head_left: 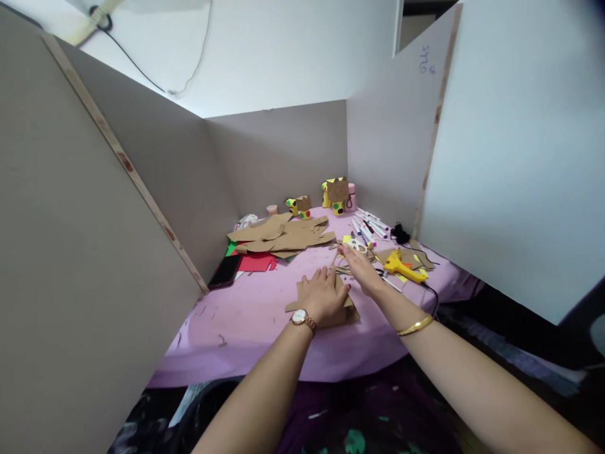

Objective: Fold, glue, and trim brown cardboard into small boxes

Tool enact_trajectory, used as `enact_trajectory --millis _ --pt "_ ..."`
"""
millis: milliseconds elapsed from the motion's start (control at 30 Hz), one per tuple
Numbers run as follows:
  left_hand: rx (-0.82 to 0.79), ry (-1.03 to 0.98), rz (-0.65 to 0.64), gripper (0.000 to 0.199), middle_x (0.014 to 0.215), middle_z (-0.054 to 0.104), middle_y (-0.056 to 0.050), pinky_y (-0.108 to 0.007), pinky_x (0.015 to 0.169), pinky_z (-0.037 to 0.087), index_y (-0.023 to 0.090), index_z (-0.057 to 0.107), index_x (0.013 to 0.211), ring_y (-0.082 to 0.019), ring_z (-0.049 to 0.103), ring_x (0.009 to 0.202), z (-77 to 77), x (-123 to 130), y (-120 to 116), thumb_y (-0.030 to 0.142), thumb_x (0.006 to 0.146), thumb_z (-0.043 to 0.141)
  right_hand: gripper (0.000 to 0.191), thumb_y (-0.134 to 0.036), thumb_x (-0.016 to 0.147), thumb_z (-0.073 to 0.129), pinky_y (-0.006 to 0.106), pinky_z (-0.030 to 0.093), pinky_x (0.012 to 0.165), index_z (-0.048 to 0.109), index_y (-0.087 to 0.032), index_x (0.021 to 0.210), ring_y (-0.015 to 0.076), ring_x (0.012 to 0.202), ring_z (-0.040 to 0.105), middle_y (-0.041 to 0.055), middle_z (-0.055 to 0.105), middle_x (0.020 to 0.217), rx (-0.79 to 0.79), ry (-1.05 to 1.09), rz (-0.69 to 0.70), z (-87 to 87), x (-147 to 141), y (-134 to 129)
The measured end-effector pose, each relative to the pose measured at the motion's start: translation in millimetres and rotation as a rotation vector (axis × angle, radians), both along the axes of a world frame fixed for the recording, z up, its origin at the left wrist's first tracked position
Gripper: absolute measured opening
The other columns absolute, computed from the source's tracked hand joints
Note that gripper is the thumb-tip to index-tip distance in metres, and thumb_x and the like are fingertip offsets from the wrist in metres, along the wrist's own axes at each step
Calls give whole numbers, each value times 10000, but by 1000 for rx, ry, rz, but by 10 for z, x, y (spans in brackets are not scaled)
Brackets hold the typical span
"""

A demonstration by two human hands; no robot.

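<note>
My left hand (322, 295) lies flat, fingers spread, on a small brown cardboard piece (350, 313) near the table's front. Ahead and to the right, my right hand (358, 265) is stretched out with its fingers together and straight, over small scraps; whether it touches anything I cannot tell. Just beyond its fingertips lie white-handled scissors (358, 245). To its right a yellow hot glue gun (403, 266) rests on cardboard. Several markers (369, 227) lie past the scissors.
Cardboard sheets (288, 236) overlie red paper (255, 261), with a dark phone (225, 272) beside them. Yellow spotted cardboard-headed figures (337, 197), a pink bottle (350, 198) and a small cup (271, 209) stand at the back. Grey partitions (283, 145) enclose the pink-covered table (255, 328).
</note>
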State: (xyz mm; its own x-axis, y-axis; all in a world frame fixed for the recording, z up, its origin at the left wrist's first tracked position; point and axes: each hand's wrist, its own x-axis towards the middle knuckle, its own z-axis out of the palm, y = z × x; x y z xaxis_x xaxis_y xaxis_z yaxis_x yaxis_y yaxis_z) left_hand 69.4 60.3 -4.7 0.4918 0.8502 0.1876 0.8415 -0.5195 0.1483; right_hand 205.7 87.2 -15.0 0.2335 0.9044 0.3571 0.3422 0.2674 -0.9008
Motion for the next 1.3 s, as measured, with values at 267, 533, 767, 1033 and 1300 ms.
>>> enact_trajectory --millis 267,533,767,1033,1300 --pt "-22 -20 -9 501 1449 466 -121 -617 1082 318 205 476 1353 -328 447 1314 9 -20 24 451 923 548 306 -329 935 603 453 539 856 588 -189 1206 233 1029 639 77 618 1239 -40 141 27 -195 -27 -118" --pt "-134 -22 -23 715 1547 361 -147 -646 1146 182 179 357 1458 -319 298 1433 59 -82 -15 637 910 376 282 -337 942 590 445 538 857 599 -196 1187 226 1019 641 74 625 1227 -114 218 1 -489 85 -87" --pt "54 -140 362 485 1478 440 -119 -581 1072 363 216 452 1375 -310 461 1311 110 -716 589 439 947 508 280 -369 943 580 478 499 911 617 -185 1152 240 1067 624 74 633 1223 -147 230 -33 -783 152 -162" --pt "146 4 931 377 1310 561 -102 -504 923 506 183 543 1255 -270 589 1123 -268 -1951 1465 335 915 598 597 -700 870 403 513 323 1105 678 -238 1129 327 1247 534 122 646 1290 -217 173 -36 -879 117 -270" --pt "62 118 983 347 1250 597 -95 -470 880 532 174 564 1220 -249 618 1062 -313 -2204 1994 343 918 594 597 -750 815 388 542 303 1125 719 -334 1088 341 1243 546 80 682 1254 -353 133 -29 -1002 240 -276"
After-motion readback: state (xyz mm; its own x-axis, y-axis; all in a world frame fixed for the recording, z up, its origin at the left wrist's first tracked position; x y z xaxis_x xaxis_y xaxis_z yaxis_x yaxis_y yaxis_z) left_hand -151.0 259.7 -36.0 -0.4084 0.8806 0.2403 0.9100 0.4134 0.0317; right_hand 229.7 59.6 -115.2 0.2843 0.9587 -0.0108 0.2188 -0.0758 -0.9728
